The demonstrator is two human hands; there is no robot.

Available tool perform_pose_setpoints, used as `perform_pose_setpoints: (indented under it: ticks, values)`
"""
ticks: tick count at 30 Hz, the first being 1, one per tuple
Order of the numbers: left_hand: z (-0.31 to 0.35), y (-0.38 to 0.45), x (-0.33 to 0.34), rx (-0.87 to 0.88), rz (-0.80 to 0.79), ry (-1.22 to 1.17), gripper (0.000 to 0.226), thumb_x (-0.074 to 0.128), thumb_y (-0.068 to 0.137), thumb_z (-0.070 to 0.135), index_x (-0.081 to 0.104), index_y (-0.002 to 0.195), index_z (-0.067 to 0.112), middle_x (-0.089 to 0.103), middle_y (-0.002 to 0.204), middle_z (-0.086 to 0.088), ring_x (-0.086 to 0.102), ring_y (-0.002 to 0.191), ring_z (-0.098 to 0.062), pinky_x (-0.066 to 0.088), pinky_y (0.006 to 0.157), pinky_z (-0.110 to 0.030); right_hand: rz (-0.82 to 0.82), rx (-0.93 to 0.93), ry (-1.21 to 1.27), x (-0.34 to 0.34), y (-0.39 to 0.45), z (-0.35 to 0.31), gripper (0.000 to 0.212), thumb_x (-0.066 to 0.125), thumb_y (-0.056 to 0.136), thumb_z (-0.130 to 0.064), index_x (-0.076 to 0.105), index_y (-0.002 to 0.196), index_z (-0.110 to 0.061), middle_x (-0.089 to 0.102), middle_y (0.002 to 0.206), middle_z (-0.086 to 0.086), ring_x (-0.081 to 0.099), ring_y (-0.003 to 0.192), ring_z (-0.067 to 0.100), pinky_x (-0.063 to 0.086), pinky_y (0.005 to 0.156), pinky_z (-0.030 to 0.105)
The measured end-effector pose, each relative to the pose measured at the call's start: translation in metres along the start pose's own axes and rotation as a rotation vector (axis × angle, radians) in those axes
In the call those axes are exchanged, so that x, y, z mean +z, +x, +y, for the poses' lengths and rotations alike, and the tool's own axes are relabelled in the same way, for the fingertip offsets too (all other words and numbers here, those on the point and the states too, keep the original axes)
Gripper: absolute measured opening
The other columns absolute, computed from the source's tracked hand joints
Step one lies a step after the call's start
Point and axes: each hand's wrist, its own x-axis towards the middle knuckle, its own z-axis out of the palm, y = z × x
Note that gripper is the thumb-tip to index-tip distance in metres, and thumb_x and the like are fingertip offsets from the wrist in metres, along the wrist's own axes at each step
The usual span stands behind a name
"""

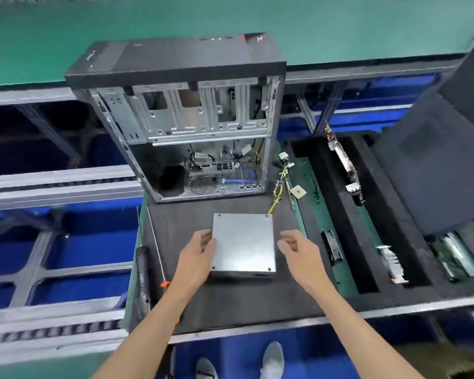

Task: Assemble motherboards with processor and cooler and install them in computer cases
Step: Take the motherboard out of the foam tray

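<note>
The case (181, 127) lies open on the mat (230, 296) with a board and cables already inside, so I'd say the motherboard step is done for this unit. A metal box (242, 243) with trailing wires sits in front, not yet fitted. The left hand (200, 248) touches its edge with loose fingers; the right hand (294, 248) hovers beside it, holding nothing.

Bare dark mat on the counter (192, 305) lies open all along the near edge and on both sides of the metal box (243, 243) at its middle. The computer case (175, 116) walls off the far edge, its open side facing the box. A black-handled tool (143, 272) lines the left edge; yellow cables (277, 192) trail by the far right corner
</note>
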Motion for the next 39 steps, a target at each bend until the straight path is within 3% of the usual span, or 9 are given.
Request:
perform_pose_setpoints:
  ticks: [9,13,16,19,22,27,32,36,39]
  values:
    - [0.002,0.019,0.017,-0.247,-0.088,-0.089,0.034,0.041,0.099,0.056,0.048,0.127,0.037,0.064,0.114,0.020,0.063,0.097,0.001,0.046,0.071,-0.023,-0.091,0.398,0.393,0.034,0.067,-0.038,0.056,0.059,0.098,-0.044,0.055,0.138,-0.005,0.056,0.138,0.010,0.054,0.125,0.030,0.040,0.106,0.043]
    - [-0.002,0.023,0.026,-0.272,-0.081,-0.223,0.042,0.044,0.101,0.053,0.044,0.134,0.028,0.058,0.128,0.008,0.061,0.111,-0.007,0.051,0.087,-0.028,-0.094,0.444,0.529,0.040,0.077,-0.037,0.043,0.065,0.096,-0.041,0.059,0.131,-0.017,0.062,0.120,-0.002,0.059,0.098,0.014,0.047,0.086,0.034]
    - [-0.004,0.022,0.030,-0.292,-0.088,-0.310,0.042,0.048,0.098,0.054,0.044,0.131,0.029,0.053,0.134,0.001,0.058,0.120,-0.019,0.048,0.105,-0.046,-0.028,0.420,0.569,0.043,0.072,-0.036,0.018,0.059,0.099,-0.034,0.064,0.102,-0.017,0.059,0.083,-0.006,0.056,0.067,0.008,0.045,0.063,0.028]
    - [-0.002,0.018,0.029,-0.287,-0.098,-0.351,0.032,0.051,0.089,0.060,0.049,0.114,0.041,0.058,0.127,0.001,0.064,0.111,-0.019,0.056,0.090,-0.041,0.042,0.347,0.551,0.040,0.062,-0.037,0.031,0.052,0.103,-0.032,0.068,0.086,-0.011,0.061,0.074,-0.003,0.060,0.055,0.007,0.046,0.048,0.020]
    - [-0.001,0.014,0.029,-0.279,-0.110,-0.401,0.021,0.052,0.085,0.063,0.053,0.101,0.048,0.070,0.111,0.004,0.071,0.093,-0.015,0.059,0.071,-0.036,0.052,0.273,0.552,0.037,0.053,-0.041,0.042,0.048,0.103,-0.032,0.070,0.080,-0.006,0.070,0.073,0.003,0.060,0.062,0.020,0.048,0.054,0.025]
    - [0.001,0.007,0.035,-0.231,-0.135,-0.555,0.031,0.057,0.086,0.059,0.054,0.106,0.035,0.072,0.113,0.001,0.070,0.104,-0.024,0.058,0.087,-0.052,0.111,0.167,0.575,0.024,0.047,-0.057,0.046,0.043,0.105,-0.033,0.050,0.065,-0.011,0.077,0.080,0.004,0.062,0.061,0.014,0.048,0.067,0.033]
    - [0.021,0.005,0.049,-0.164,-0.168,-0.635,0.043,0.056,0.083,0.065,0.052,0.107,0.030,0.071,0.112,0.000,0.070,0.097,-0.019,0.057,0.074,-0.040,0.200,0.028,0.455,0.001,0.038,-0.078,0.056,0.041,0.103,-0.037,0.054,0.051,-0.025,0.075,0.076,0.001,0.059,0.060,0.010,0.047,0.066,0.036]
    - [0.042,0.003,0.064,-0.122,-0.207,-0.730,0.041,0.053,0.091,0.058,0.053,0.115,0.025,0.070,0.117,0.001,0.067,0.102,-0.016,0.056,0.084,-0.043,0.289,-0.072,0.368,-0.023,0.031,-0.093,0.058,0.039,0.104,-0.041,0.063,0.052,-0.034,0.073,0.081,0.008,0.063,0.077,0.032,0.053,0.079,0.051]
    - [0.057,0.000,0.077,-0.121,-0.261,-0.795,0.042,0.052,0.091,0.058,0.055,0.125,0.033,0.068,0.126,0.001,0.066,0.113,-0.018,0.053,0.094,-0.049,0.353,-0.146,0.289,-0.041,0.027,-0.100,0.057,0.039,0.103,-0.042,0.064,0.053,-0.035,0.073,0.075,0.001,0.064,0.076,0.025,0.051,0.075,0.046]
